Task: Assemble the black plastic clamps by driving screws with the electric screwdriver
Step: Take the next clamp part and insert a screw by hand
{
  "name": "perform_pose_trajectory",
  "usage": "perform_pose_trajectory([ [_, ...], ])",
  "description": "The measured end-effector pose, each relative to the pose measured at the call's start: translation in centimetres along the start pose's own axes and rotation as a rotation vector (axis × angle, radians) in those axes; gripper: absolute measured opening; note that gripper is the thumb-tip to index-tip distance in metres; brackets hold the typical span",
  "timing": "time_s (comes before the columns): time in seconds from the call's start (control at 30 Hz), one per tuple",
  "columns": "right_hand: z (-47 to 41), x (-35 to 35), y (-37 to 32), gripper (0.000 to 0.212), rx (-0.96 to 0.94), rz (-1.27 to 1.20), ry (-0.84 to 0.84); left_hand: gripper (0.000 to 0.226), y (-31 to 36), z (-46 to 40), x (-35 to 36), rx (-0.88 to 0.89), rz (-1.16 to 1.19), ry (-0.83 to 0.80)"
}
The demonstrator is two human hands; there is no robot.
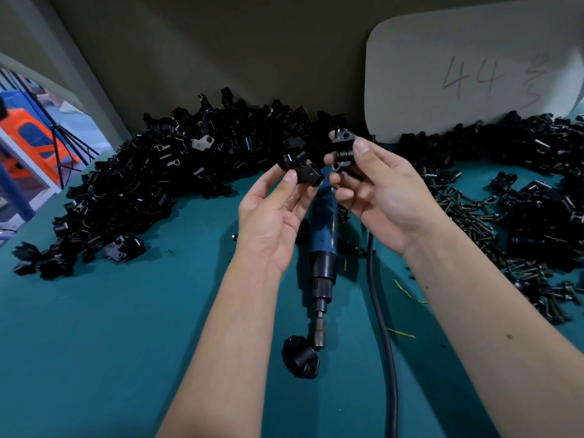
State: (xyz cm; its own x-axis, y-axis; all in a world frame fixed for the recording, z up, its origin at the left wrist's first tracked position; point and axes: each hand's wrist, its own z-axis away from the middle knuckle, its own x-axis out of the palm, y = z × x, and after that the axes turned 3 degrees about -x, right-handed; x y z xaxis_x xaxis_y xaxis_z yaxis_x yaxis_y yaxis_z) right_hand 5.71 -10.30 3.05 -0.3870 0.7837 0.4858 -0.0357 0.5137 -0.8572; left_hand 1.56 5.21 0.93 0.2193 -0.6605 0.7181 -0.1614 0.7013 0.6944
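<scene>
Nearest you, a finished-looking clamp (300, 355) lies on the green table (94, 343), touching the tip of the electric screwdriver (322, 245), which rests flat between your forearms with its black cord (382, 327) running down beside it.

Above the tool, your left hand (271, 219) pinches one black clamp piece (301, 170) between thumb and fingertips, palm otherwise loose. Your right hand (379, 191) curls around a second clamp piece (343, 150), thumb on its upper side. The two pieces sit near each other but apart, not yet mated.

These parts look light, stiff and smooth, so they will likely slip if you squeeze the rounded faces; take them by the flat sides, leaving the screw holes uncovered.

To your right lies a scatter of dark screws (467, 216); they are small and should roll easily.

Further back, heaps of clamp parts (151, 184) curve along the wall. A pale board (474, 52) leans there, handwritten "44" followed by marks you cannot make out.
</scene>
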Motion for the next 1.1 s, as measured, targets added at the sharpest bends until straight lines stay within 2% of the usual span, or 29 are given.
perform_pose_trajectory([
  [0.17, -0.1, 0.0, 0.3, 0.030, -0.101, 0.196, 0.010, 0.028, 0.1, -0.1, -0.2, -0.001, -0.007, -0.003],
  [0.33, -0.2, 0.2, 0.5, 0.023, -0.216, 0.332, 0.060, 0.034, 0.1, -0.2, -0.1, -0.056, 0.039, -0.027],
  [0.47, -0.2, 0.1, 0.5, 0.017, -0.244, 0.334, 0.074, 0.044, 0.1, 0.0, 0.2, -0.141, 0.099, -0.066],
  [0.6, -0.2, 0.2, 0.4, 0.018, -0.240, 0.288, 0.050, 0.038, 0.4, 0.5, 0.7, -0.295, 0.326, -0.156],
  [0.7, -0.2, 0.2, 0.4, 0.021, -0.235, 0.272, 0.031, 0.057, 0.6, 0.6, 0.6, -0.406, 0.480, -0.177],
  [0.8, -0.2, 0.2, 0.5, 0.019, -0.237, 0.263, 0.025, 0.041, 0.9, 1.0, 0.8, -0.438, 0.468, -0.144],
  [0.9, -0.3, 0.3, 0.5, 0.019, -0.251, 0.254, 0.009, 0.041, 0.8, 1.0, 0.7, -0.453, 0.463, -0.147],
  [0.97, -0.3, 0.3, 0.5, 0.019, -0.268, 0.271, -0.002, 0.037, 0.7, 0.9, 1.0, -0.386, 0.332, -0.115],
  [1.1, -0.5, 0.3, 0.4, 0.018, -0.279, 0.384, -0.037, 0.043, 0.0, 0.4, 1.2, 0.009, -0.327, 0.108],
])
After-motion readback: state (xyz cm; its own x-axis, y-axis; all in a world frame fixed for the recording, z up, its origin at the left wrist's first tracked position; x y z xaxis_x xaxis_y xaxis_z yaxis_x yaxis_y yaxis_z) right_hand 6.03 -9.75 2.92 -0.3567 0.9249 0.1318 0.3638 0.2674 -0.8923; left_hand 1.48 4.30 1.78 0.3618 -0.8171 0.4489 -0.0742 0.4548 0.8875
